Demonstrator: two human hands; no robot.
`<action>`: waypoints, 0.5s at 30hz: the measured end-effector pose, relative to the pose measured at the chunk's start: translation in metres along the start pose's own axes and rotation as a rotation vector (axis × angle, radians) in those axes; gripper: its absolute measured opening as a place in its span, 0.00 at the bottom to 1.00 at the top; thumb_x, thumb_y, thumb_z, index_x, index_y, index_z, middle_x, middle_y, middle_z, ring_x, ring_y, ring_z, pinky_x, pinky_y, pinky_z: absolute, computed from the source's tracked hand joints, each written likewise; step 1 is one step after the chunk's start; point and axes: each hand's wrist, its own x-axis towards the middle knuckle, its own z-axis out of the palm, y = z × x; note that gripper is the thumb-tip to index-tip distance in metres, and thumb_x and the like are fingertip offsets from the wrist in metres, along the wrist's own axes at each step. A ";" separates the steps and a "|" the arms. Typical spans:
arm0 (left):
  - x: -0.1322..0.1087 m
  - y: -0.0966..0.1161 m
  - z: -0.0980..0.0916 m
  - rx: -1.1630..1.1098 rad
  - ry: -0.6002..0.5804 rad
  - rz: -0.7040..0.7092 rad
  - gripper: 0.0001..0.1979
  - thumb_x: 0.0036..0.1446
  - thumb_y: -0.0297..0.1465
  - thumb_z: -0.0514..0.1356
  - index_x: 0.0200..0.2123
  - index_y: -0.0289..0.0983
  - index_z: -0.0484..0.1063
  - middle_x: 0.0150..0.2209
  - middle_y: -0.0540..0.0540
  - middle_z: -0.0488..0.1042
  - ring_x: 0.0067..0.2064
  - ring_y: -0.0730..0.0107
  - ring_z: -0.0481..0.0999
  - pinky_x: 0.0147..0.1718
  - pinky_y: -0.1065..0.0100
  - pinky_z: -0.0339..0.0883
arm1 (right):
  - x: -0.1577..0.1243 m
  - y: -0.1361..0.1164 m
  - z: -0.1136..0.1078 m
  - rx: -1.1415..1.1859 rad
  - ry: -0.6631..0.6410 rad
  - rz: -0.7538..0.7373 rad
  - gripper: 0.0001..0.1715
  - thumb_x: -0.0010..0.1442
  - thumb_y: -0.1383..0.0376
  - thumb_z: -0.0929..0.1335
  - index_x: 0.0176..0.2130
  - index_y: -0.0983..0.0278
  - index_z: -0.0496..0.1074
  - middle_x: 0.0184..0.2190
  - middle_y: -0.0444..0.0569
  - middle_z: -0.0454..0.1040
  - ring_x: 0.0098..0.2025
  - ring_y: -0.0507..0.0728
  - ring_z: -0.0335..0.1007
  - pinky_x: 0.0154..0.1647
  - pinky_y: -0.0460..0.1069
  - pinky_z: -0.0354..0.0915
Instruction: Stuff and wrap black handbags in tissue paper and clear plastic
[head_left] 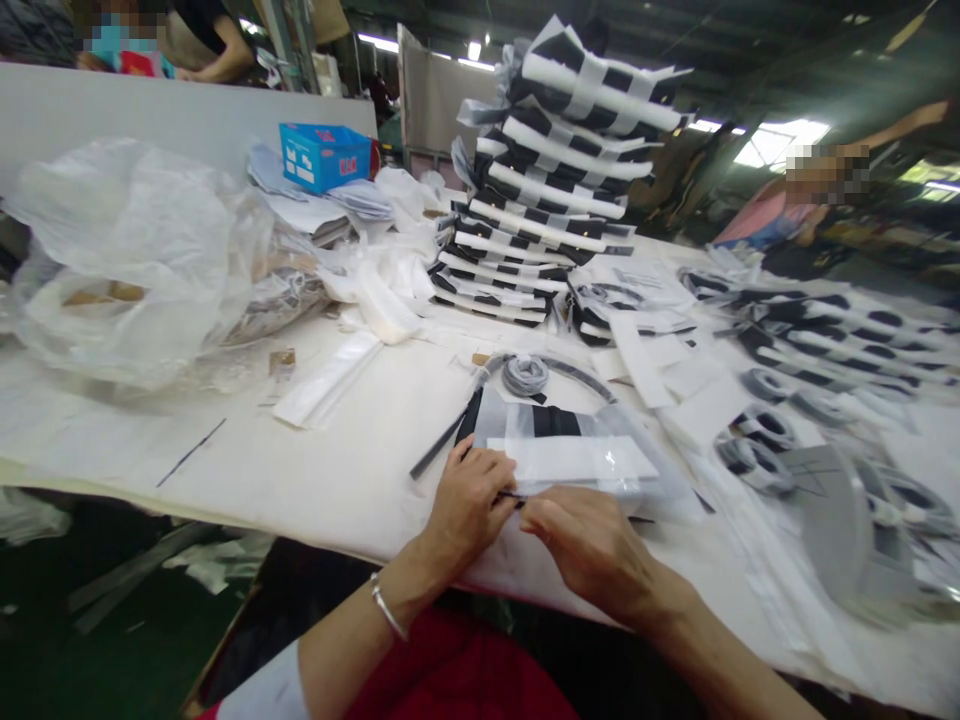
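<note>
Left hand (469, 495), right hand (589, 540) pinch thin black strip (513, 496). Black bundle in translucent wrap (553, 421) at 1 o'clock, axis roughly 9-to-3, left hand nearer

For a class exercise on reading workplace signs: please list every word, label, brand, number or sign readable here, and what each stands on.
"N?N": red letters on the blue box's side; the middle character is blurred, perhaps "A" or "&".
Red lettering higher on the same box: too blurred to read.
White patches on the box: any print is too small to read.
Dark strokes on the grey sheet: no readable characters.
</note>
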 end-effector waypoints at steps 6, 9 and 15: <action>-0.008 -0.003 -0.013 0.078 -0.078 0.180 0.08 0.58 0.23 0.56 0.39 0.40 0.71 0.50 0.46 0.77 0.57 0.63 0.71 0.65 0.49 0.50 | 0.016 0.024 0.007 0.030 0.048 0.232 0.13 0.69 0.65 0.62 0.33 0.61 0.70 0.26 0.45 0.73 0.27 0.52 0.68 0.32 0.46 0.61; -0.004 0.003 -0.021 0.013 -0.113 0.078 0.03 0.56 0.28 0.61 0.35 0.40 0.69 0.46 0.46 0.77 0.54 0.62 0.72 0.65 0.49 0.52 | 0.026 0.039 0.012 0.076 -0.022 0.366 0.11 0.67 0.63 0.64 0.32 0.61 0.71 0.28 0.44 0.74 0.28 0.52 0.69 0.32 0.46 0.60; 0.008 0.011 -0.003 -0.014 0.076 -0.105 0.10 0.58 0.27 0.59 0.26 0.40 0.63 0.30 0.51 0.74 0.37 0.67 0.74 0.57 0.49 0.61 | 0.033 0.058 0.027 0.247 -0.098 0.588 0.10 0.61 0.65 0.68 0.27 0.61 0.71 0.25 0.43 0.74 0.29 0.53 0.68 0.32 0.46 0.60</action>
